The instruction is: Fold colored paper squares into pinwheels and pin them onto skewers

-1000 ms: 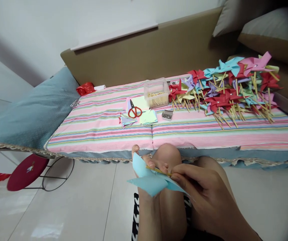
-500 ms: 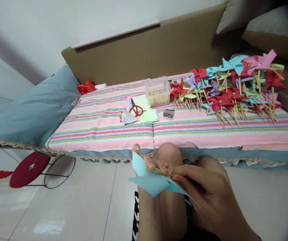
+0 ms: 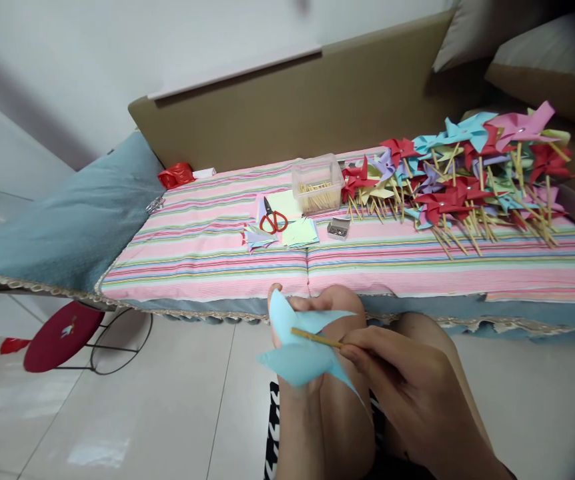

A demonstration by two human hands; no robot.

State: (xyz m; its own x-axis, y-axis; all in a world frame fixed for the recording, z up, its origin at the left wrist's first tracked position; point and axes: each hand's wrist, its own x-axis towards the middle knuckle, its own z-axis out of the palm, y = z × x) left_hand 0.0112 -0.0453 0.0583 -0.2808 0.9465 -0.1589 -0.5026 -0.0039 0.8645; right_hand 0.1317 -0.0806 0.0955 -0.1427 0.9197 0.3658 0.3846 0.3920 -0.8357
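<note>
In the head view, a light blue paper pinwheel (image 3: 295, 363) is above my knees, its blades folded and spread. My left hand (image 3: 300, 390) holds it from behind and below; much of the palm and fingers is hidden by the paper. My right hand (image 3: 410, 377) pinches one end of a thin wooden stick (image 3: 317, 339) between thumb and fingers. The stick's other end lies against the middle of the pinwheel. Whether it is fastened there I cannot tell.
On the striped sofa cover (image 3: 207, 260) are red-handled scissors (image 3: 273, 221), paper squares (image 3: 300, 232), a clear box of sticks (image 3: 317, 183) and a small box of metal pins (image 3: 338, 229). Many finished pinwheels (image 3: 447, 173) lie right. A red stool (image 3: 65, 337) stands left.
My left fingers have moved from over the stick to behind the paper. The pinwheel has turned, so another blade and more of the stick show. The right hand keeps its pinch.
</note>
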